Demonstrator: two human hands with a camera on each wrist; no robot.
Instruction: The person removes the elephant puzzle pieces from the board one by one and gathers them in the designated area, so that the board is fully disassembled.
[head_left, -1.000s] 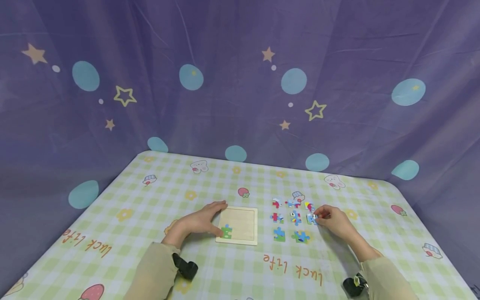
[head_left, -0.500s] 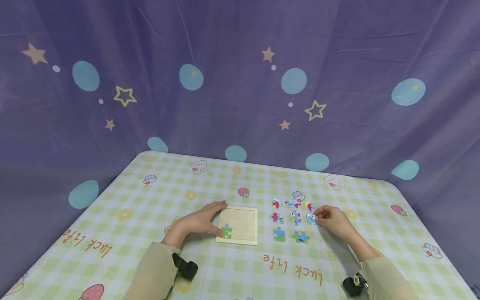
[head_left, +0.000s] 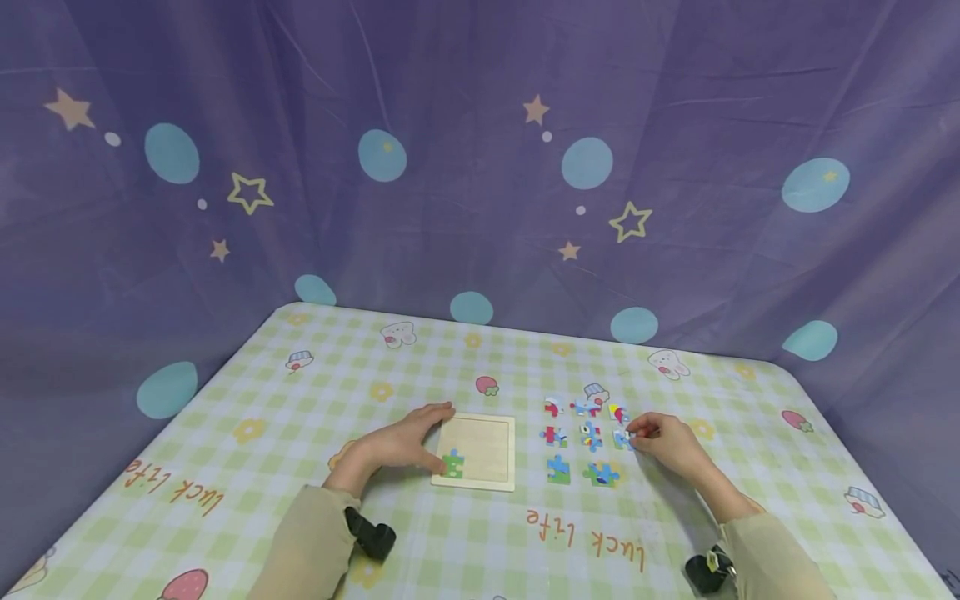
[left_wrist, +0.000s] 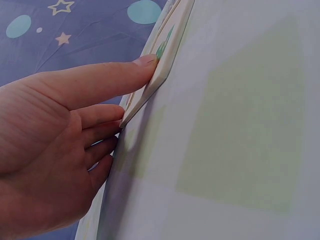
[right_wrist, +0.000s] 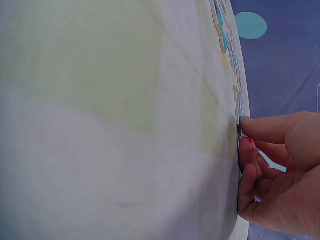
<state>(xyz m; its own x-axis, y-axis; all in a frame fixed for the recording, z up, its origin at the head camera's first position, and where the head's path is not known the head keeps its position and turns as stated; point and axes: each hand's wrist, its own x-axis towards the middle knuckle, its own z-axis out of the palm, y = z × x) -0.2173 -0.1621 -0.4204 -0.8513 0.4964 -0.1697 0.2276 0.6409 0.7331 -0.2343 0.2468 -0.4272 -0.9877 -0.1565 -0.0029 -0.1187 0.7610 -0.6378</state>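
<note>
A square wooden puzzle tray (head_left: 512,450) lies mid-table in the head view, with one green puzzle piece (head_left: 453,463) in its near left corner. My left hand (head_left: 397,440) rests at the tray's left side. Its thumb (left_wrist: 135,77) lies on top near that corner, and the other fingers extend along the edge. To the right, my right hand (head_left: 667,442) pinches the edge of a blue and white puzzle piece (head_left: 620,438) between thumb and forefinger, low at the tabletop. Its fingertips cover part of that piece; the remaining fingers curl in.
Several loose puzzle pieces lie in rows between tray and right hand, among them a green and blue piece (head_left: 558,469), a blue piece (head_left: 602,473) and a red piece (head_left: 553,435). A checked tablecloth (head_left: 480,542) covers the table; a purple curtain (head_left: 480,125) hangs behind.
My right fingertips have shifted slightly left, covering more of the blue and white puzzle piece. My left hand and the tray have stayed put.
</note>
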